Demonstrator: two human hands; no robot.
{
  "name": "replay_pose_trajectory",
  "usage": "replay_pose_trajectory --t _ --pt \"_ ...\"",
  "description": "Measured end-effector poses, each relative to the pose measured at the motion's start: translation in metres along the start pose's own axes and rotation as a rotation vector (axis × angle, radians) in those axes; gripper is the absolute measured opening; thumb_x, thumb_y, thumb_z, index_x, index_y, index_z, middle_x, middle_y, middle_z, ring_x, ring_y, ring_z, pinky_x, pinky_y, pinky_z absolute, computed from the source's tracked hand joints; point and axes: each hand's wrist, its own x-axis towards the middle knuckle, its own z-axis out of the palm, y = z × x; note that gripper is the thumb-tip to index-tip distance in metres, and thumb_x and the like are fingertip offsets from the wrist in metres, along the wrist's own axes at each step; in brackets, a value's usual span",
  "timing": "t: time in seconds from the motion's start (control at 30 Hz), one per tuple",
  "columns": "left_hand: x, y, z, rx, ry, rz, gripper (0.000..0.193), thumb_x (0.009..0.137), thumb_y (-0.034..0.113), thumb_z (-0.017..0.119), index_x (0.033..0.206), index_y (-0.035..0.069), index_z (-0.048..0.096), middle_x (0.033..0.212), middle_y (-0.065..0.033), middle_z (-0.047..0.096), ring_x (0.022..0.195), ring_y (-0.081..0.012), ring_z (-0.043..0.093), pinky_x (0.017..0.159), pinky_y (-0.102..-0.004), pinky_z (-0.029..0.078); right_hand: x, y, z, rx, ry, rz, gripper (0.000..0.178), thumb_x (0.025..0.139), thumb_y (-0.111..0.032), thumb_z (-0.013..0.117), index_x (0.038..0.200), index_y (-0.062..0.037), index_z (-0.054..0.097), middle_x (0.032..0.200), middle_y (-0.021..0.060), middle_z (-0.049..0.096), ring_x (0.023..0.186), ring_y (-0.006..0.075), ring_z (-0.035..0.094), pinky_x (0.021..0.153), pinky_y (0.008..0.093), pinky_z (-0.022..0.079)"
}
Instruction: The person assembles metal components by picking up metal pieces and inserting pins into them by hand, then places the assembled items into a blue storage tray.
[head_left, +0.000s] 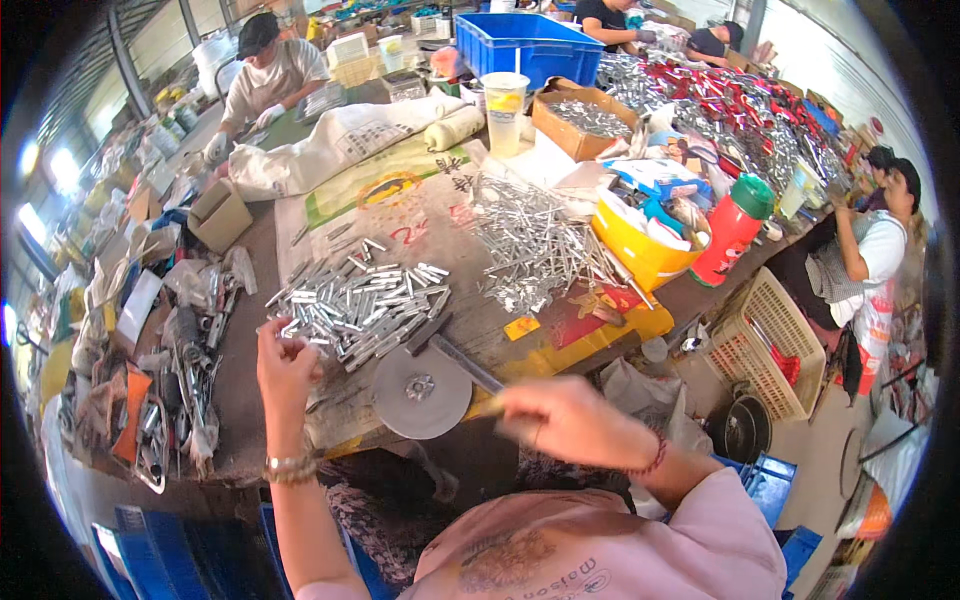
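Observation:
My right hand [560, 418], blurred by motion, is closed round the handle end of a hammer [466, 361]. The hammer's dark head is over the far rim of a round grey metal disc [435, 405] at the table's near edge. A small metal fitting [419, 387] is at the disc's middle. Left of the disc, my left hand [287, 362] is raised with its fingers curled in; what they hold, if anything, is hidden. Just beyond it lies a heap of short silver metal tubes [375, 300]. Farther right spreads a pile of thin metal rods [530, 235].
A yellow container [640, 250] and a red bottle with a green lid [732, 232] stand right. A drink cup [505, 115], cardboard box [583, 125] and blue crate [525, 48] are farther back. Bagged metal parts [190, 350] crowd the left. Several people work around the table.

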Motion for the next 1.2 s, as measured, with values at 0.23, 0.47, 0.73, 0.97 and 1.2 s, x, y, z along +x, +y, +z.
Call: replay_pose_trajectory --t 0.23,0.47,0.73,0.97,1.2 --pt "-0.08 0.042 0.005 -0.389 -0.282 -0.174 0.022 0.096 -0.003 0.073 0.117 0.003 0.074 0.098 -0.0037 0.075 0.081 -0.0114 0.072 0.069 -0.0266 0.059 0.08 0.086 -0.049 -0.643 0.39 -0.086 0.008 0.09 -0.009 0.075 0.098 -0.0112 0.077 0.097 0.0087 0.067 0.093 0.0324 0.073 0.079 0.0459 0.06" --pt "-0.118 0.044 0.02 -0.185 -0.245 -0.053 0.017 0.096 -0.002 0.079 0.112 0.003 0.078 0.093 0.0017 0.072 0.077 -0.0053 0.064 0.067 -0.0233 0.053 0.141 0.136 -0.042 -0.925 0.218 -0.282 0.001 0.085 -0.008 0.07 0.084 -0.0076 0.071 0.102 0.0094 0.064 0.104 0.0306 0.068 0.083 0.045 0.06" --pt "-0.12 0.042 0.021 0.148 -0.187 0.386 0.016 0.092 0.001 0.084 0.107 0.001 0.079 0.094 -0.0096 0.068 0.081 -0.0245 0.069 0.072 -0.0352 0.054 0.13 0.121 -0.049 -0.849 0.142 -0.317 0.021 0.08 -0.006 0.075 0.099 -0.0102 0.068 0.104 0.01 0.062 0.104 0.0344 0.066 0.083 0.048 0.059" --pt "-0.123 0.047 0.025 0.246 -0.17 0.395 0.015 0.09 0.009 0.087 0.103 0.005 0.082 0.095 -0.01 0.069 0.085 -0.03 0.07 0.074 -0.0396 0.055 0.102 0.052 -0.017 -0.554 0.152 -0.404 0.019 0.082 -0.007 0.076 0.098 -0.0109 0.067 0.091 0.0075 0.062 0.095 0.0327 0.07 0.078 0.0443 0.059" --pt "-0.124 0.049 0.025 0.289 -0.152 0.429 0.017 0.09 0.007 0.086 0.106 0.005 0.083 0.097 -0.0099 0.07 0.088 -0.0267 0.071 0.076 -0.0368 0.056 0.073 0.009 0.041 -0.545 -0.062 -0.457 0.004 0.084 -0.011 0.071 0.084 -0.0102 0.068 0.093 0.0063 0.062 0.095 0.0268 0.066 0.084 0.0427 0.056"
